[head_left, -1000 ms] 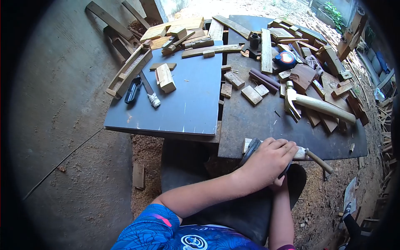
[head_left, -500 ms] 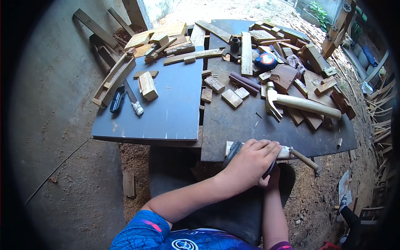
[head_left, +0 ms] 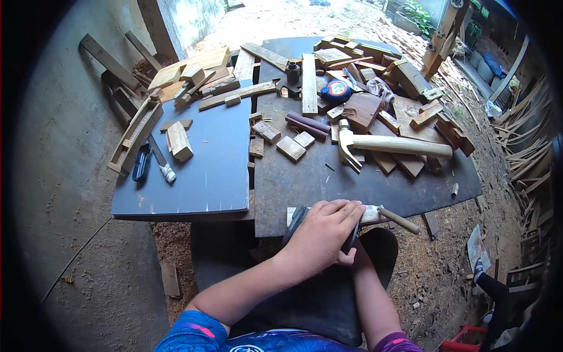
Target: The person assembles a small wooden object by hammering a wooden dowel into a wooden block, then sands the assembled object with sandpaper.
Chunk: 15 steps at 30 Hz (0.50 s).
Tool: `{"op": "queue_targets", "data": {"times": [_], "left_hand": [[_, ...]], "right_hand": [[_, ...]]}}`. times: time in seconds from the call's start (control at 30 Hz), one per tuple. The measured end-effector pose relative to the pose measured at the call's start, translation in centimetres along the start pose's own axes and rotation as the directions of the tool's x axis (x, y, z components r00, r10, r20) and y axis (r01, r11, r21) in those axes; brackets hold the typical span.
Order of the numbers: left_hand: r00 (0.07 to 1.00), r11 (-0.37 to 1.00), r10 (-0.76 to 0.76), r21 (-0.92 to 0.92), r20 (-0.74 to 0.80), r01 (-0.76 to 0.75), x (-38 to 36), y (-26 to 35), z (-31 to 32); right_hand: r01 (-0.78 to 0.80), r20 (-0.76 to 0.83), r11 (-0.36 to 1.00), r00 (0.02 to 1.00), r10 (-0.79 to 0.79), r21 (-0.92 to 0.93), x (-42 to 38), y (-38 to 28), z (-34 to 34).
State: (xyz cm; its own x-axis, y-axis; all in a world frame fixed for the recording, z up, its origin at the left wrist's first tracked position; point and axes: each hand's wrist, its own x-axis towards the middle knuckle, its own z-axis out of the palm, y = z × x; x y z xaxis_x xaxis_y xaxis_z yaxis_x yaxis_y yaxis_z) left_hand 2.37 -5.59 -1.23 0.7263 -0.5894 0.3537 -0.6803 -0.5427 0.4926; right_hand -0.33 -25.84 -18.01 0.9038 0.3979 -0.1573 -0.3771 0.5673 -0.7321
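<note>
At the near edge of the dark table, my left hand is closed over a dark, curved-edged tool. The tool rests across a pale wooden strip. A round wooden handle sticks out beyond the strip's right end. My right hand is mostly hidden behind and under the left one, and its fingers cannot be made out. Above them lies a claw hammer, its metal head to the left.
Wood blocks, a blue tape measure and dark red rods lie further back. On the blue-grey board are a pale block and a black-handled tool. Another person's leg shows at lower right.
The camera view has swung right, so the table and objects appear further left and mostly a little lower. My hands stay together on the tool at the wooden strip.
</note>
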Motion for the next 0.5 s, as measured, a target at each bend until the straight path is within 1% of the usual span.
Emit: {"op": "queue_targets", "data": {"times": [0.1,0.2,0.23,0.27,0.3,0.37,0.4,0.47,0.5], "left_hand": [[1.0,1.0,-0.014,-0.007,-0.001,0.014,-0.1,0.0,0.0],[1.0,1.0,0.006,0.007,-0.002,-0.006,-0.1,-0.1,-0.1],[1.0,1.0,0.002,-0.004,-0.001,-0.002,-0.1,-0.1,-0.1],[1.0,1.0,0.0,-0.017,-0.001,0.0,0.0,-0.1,0.0],[1.0,1.0,0.0,-0.02,-0.002,0.0,-0.1,0.0,0.0],[1.0,1.0,0.0,-0.013,0.003,0.0,-0.1,0.0,-0.1],[1.0,1.0,0.002,-0.014,0.003,-0.002,-0.1,0.1,-0.2],[1.0,1.0,0.001,-0.03,0.019,-0.001,-0.2,0.0,-0.3],[1.0,1.0,0.005,-0.031,0.014,-0.004,-0.2,0.0,-0.4]], "right_hand": [[-0.045,0.044,0.997,0.998,0.043,0.064,0.0,0.1,0.0],[-0.085,0.087,0.99,0.993,0.076,0.108,0.5,0.0,0.7],[-0.045,0.055,0.994,0.997,0.05,-0.099,0.2,-0.4,1.1],[-0.009,0.028,0.952,0.999,0.018,-0.305,-0.1,-1.1,1.7],[-0.01,0.026,0.952,0.999,0.019,-0.307,-0.1,-1.7,2.8],[-0.005,-0.123,1.0,0.992,0.003,-0.014,0.5,-2.5,5.0],[-0.003,-0.125,1.0,0.992,0.002,-0.015,0.5,-2.5,4.9],[0.147,0.044,0.95,0.989,-0.14,-0.277,0.5,-2.5,4.6],[0.149,0.045,0.948,0.989,-0.142,-0.282,0.9,-1.8,3.8]]}}
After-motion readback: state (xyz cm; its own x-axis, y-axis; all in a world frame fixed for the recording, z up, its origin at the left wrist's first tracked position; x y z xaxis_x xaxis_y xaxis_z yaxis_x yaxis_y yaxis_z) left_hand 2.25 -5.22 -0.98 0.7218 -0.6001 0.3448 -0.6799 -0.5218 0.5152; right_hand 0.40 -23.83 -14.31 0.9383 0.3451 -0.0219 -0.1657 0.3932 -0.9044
